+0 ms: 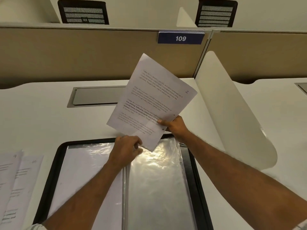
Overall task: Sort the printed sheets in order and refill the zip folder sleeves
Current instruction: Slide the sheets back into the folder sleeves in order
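Observation:
A black zip folder [48,176] lies open on the desk in front of me. Its left sleeve [86,176] holds a white sheet. The right sleeve [157,188] is clear, shiny plastic. Above the folder's top edge I hold a printed sheet [152,97], tilted, with a handwritten 5 near its upper right corner. My right hand [174,127] pinches the sheet's lower right edge. My left hand [124,151] has curled fingers at the sheet's bottom corner, by the top of the right sleeve; whether it pinches paper or plastic I cannot tell.
Loose printed sheets [20,180], the top ones marked 9 and 10, lie at the desk's left edge. A grey cable hatch [96,97] is set into the desk behind the folder. A curved white divider [232,113] stands on the right. A tan partition carries a blue 109 sign [180,38].

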### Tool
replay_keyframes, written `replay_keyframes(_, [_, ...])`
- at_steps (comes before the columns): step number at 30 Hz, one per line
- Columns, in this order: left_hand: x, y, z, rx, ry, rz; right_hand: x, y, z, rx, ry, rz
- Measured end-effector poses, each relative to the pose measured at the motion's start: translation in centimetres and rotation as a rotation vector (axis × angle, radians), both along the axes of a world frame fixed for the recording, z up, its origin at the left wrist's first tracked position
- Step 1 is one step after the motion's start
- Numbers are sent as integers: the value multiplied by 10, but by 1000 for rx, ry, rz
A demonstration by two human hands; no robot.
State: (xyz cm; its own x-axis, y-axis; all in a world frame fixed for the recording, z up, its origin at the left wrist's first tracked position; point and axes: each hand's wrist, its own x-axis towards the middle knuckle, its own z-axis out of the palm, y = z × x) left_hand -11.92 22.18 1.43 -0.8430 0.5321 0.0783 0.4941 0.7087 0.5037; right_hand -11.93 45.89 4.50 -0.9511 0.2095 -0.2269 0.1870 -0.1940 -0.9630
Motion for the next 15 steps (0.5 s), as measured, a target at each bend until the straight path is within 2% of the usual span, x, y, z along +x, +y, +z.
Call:
replay_keyframes(6, [-13, -10, 6, 46, -26, -65, 0, 23, 6, 89, -57, 135])
replay_keyframes(15, [-26, -22, 8, -26, -98, -73, -2, 48, 2, 154, -188, 241])
